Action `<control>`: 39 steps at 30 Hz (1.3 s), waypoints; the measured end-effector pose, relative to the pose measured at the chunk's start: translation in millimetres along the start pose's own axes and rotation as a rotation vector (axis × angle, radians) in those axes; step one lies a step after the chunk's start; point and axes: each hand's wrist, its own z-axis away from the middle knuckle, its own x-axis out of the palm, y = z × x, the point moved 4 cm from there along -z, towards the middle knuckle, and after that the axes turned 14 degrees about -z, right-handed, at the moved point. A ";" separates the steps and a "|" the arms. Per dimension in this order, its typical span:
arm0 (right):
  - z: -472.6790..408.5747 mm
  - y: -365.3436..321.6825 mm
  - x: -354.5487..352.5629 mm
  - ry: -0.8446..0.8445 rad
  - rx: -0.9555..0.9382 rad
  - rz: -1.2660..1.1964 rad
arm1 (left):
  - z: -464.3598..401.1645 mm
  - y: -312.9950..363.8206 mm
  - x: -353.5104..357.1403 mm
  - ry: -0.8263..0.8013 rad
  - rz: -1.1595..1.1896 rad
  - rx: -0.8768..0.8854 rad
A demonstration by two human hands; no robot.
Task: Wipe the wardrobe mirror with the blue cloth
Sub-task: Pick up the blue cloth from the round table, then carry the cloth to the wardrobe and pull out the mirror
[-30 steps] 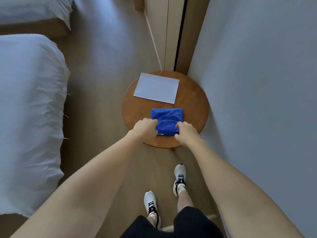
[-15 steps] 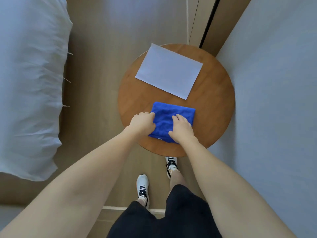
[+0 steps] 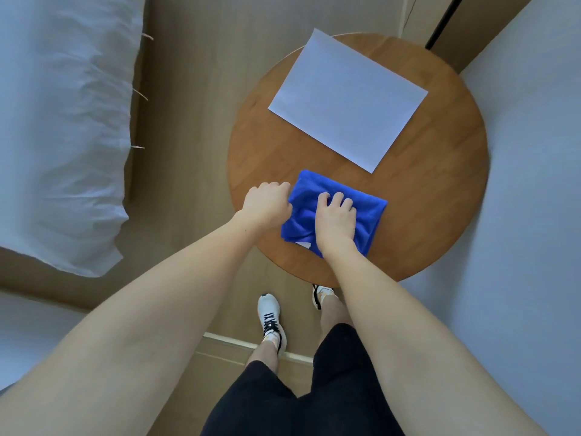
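A folded blue cloth (image 3: pixel 364 212) lies on the near part of a round wooden table (image 3: pixel 440 190). My right hand (image 3: pixel 334 220) rests on top of the cloth with its fingers curled into the fabric. My left hand (image 3: pixel 267 204) is closed at the cloth's left edge and pinches it there. A small white tag shows under the cloth's near edge. No mirror is in view.
A white sheet of paper (image 3: pixel 347 99) lies on the far half of the table. A bed with white bedding (image 3: pixel 63 121) stands to the left. A pale wall (image 3: pixel 534 215) runs along the right. Wooden panels with a dark gap (image 3: pixel 440 23) stand at the top right.
The camera has moved closer and tilted further down over the table. My right hand has slid from the cloth's right edge onto its top; my left hand stays at the left edge.
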 end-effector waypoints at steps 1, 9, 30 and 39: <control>-2.5 0.3 -4.0 -0.014 -0.001 -0.041 | 1.1 -0.8 -0.5 -0.004 0.002 -0.004; -8.9 -9.0 -74.2 -0.125 0.063 -0.382 | 36.5 -42.3 -31.9 -0.005 0.051 -0.105; 125.3 -280.9 -193.3 -0.424 -0.196 -0.764 | 307.0 -255.0 -94.3 0.169 0.342 -0.657; 254.5 -418.1 -122.5 -0.548 -0.506 -0.552 | 471.8 -300.7 -2.1 0.174 0.554 -0.855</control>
